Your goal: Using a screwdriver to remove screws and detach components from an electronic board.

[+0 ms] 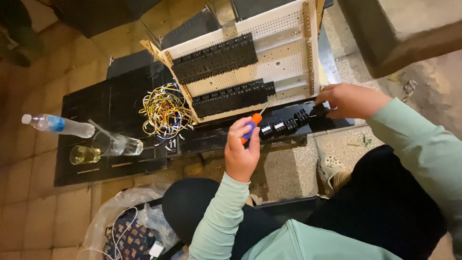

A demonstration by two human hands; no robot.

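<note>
My left hand [240,150] grips a screwdriver [255,121] with an orange and blue handle, its thin shaft pointing up toward a white perforated panel [284,60]. Two rows of black terminal blocks [214,58] are mounted on that panel. My right hand [349,100] rests on a row of small black breakers [288,126] lying on a black surface below the panel, with its fingers closed on the rightmost one. Both arms wear pale green sleeves.
A tangle of yellow, white and blue wires [164,111] lies left of the panel. A plastic water bottle [57,125] and a glass with yellowish liquid [85,154] lie at the far left. A clear bag with cables [126,226] sits on the tiled floor.
</note>
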